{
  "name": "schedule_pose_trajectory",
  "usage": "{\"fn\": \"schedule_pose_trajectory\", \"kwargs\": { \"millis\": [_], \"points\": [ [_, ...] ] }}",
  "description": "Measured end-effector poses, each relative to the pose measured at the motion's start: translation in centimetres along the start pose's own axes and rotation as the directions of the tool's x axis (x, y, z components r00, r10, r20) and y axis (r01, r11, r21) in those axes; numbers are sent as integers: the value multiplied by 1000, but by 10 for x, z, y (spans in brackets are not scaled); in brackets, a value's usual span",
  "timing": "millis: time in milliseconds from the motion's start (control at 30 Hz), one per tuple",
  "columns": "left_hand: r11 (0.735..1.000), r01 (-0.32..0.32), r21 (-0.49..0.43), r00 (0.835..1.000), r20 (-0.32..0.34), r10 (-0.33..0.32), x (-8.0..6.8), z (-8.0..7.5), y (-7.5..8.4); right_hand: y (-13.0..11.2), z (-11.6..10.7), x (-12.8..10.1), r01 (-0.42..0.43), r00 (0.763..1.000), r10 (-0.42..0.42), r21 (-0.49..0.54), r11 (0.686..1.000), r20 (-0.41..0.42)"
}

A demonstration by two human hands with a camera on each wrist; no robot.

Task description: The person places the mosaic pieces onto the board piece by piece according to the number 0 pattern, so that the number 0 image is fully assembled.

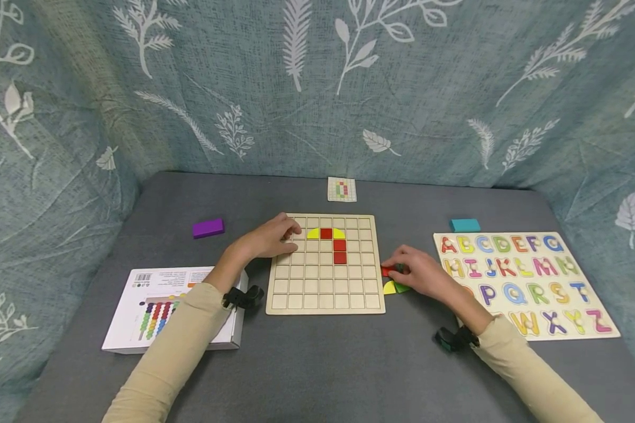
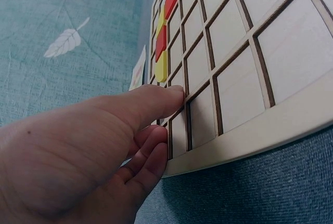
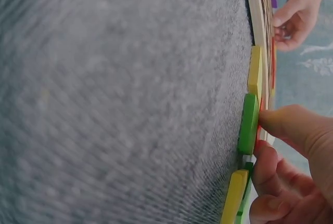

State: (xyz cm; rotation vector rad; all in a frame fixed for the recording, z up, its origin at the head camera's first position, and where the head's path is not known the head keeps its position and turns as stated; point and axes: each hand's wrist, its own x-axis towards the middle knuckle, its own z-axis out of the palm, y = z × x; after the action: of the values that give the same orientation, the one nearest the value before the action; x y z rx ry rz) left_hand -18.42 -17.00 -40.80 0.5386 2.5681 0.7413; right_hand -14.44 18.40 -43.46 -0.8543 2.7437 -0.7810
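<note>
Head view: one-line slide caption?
Left hand rests on the grid board; right hand pinches a red tile beside it.

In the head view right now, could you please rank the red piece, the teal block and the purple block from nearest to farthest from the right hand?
Measured from the right hand:
1. Red piece: at its fingertips, beside the grid board's right edge.
2. Teal block: behind the hand, above the alphabet puzzle.
3. Purple block: far across the table, left of the grid board.
</note>
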Motion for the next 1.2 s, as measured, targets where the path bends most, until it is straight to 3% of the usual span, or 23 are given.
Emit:
{"fn": "schedule_pose_trajectory", "kwargs": {
  "millis": [233, 367, 567, 967, 1200],
  "points": [
    [1000, 10, -12, 1000, -4, -10, -1, 1, 1, 0, -5, 1, -7, 999, 8, -20, 1000, 48],
    [1000, -25, -11, 999, -24, 25, -1, 2, 0, 0, -7, 1, 7, 998, -5, -34, 999, 66],
    [998, -56, -9, 998, -35, 56, -2, 2, -1, 0, -8, 1, 32, 998, -30, -39, 999, 56],
    [999, -53, -3, 998, -29, 53, -2, 1, -1, 3, -8, 2, 38, 996, -35, -27, 999, 82],
    [999, -51, -2, 998, -26, 51, -2, 1, -1, 3, -6, 1, 65, 997, -62, -55, 996, 50]
  ]
}}
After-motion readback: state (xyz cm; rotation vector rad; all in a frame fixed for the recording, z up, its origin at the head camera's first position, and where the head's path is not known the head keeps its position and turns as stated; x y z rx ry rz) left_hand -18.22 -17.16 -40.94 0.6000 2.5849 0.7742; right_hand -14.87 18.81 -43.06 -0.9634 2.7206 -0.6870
